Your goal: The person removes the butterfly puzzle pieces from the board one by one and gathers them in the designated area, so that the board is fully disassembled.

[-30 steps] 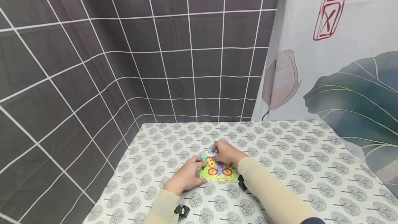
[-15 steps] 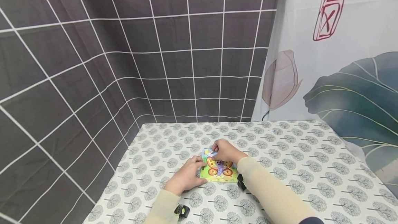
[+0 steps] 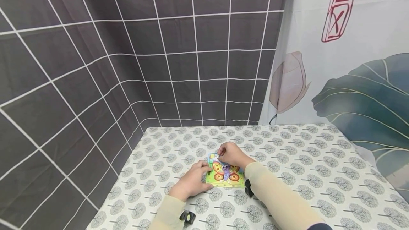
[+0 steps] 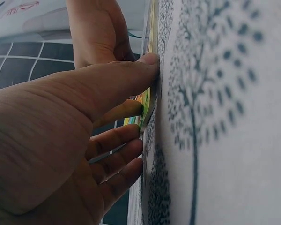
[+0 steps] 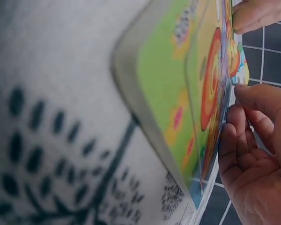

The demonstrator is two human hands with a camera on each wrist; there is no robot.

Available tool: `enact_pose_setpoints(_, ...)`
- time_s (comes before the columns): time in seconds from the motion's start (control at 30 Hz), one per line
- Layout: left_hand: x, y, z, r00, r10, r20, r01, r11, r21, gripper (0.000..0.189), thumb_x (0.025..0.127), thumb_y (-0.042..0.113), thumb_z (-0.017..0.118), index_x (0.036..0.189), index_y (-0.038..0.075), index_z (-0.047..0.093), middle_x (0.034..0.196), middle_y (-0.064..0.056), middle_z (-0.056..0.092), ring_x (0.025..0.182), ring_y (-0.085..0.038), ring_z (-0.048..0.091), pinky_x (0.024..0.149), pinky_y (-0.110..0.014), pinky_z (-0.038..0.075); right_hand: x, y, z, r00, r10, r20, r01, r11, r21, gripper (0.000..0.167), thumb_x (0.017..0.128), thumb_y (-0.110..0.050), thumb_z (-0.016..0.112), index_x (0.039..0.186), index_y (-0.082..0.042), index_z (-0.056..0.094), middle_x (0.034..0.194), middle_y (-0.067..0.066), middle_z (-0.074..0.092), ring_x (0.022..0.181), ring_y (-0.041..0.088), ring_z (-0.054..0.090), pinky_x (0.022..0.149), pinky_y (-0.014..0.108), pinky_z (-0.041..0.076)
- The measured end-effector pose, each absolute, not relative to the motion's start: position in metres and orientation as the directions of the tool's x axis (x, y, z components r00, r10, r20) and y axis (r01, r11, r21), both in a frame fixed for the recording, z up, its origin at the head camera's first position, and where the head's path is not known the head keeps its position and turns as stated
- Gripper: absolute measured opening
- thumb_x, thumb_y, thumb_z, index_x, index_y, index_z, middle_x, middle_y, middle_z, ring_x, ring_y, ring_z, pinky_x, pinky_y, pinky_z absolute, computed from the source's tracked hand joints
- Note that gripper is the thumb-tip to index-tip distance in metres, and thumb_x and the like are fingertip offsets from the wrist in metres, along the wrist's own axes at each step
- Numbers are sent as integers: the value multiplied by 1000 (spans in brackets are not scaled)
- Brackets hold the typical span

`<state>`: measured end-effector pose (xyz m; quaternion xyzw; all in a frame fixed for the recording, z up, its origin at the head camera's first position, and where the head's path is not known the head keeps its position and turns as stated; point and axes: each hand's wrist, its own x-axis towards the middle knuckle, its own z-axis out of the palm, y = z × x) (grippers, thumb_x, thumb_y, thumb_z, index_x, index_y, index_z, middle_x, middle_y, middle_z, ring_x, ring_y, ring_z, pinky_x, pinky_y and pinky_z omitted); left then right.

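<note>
A bright butterfly jigsaw puzzle (image 3: 223,180) in a flat tray lies on the table. My left hand (image 3: 191,182) rests at its left side with fingers spread; thumb and forefinger touch the tray's edge, as the left wrist view (image 4: 107,108) also shows. My right hand (image 3: 233,154) is over the tray's upper part, thumb and fingertips pinching a puzzle piece (image 3: 214,157) with white and yellow on it. In the right wrist view this puzzle piece (image 5: 243,68) stands tilted up from the picture, beside my right thumb. My right fingers partly hide the tray's top right.
A cloth with grey tree prints (image 3: 306,159) covers the table. Behind it hangs a dark curtain with white grid lines (image 3: 211,66), and to the right a white curtain with leaf prints (image 3: 361,102). A small black camera (image 3: 187,217) sits at my left wrist.
My right hand has risen slightly, and the pinched puzzle piece at the top left has tilted up out of the flat picture. My left hand has stayed at the tray's edge.
</note>
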<state>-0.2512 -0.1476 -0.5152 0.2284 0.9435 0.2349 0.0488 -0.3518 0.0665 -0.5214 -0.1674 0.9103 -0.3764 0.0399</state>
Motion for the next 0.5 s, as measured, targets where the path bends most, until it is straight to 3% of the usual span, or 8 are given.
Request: enact_pose_setpoints(0.5,-252,-148,-517,-884,467,31,429,782,452,67,84,34,88,141,9,65,145,-3,52,137,-24,49,118,-43,43,-350,69,-524,-926,-358,118,-334,634,-697,13,86,0,80,85,-11,74,76,-6,64,71,10,60,67,25,56)
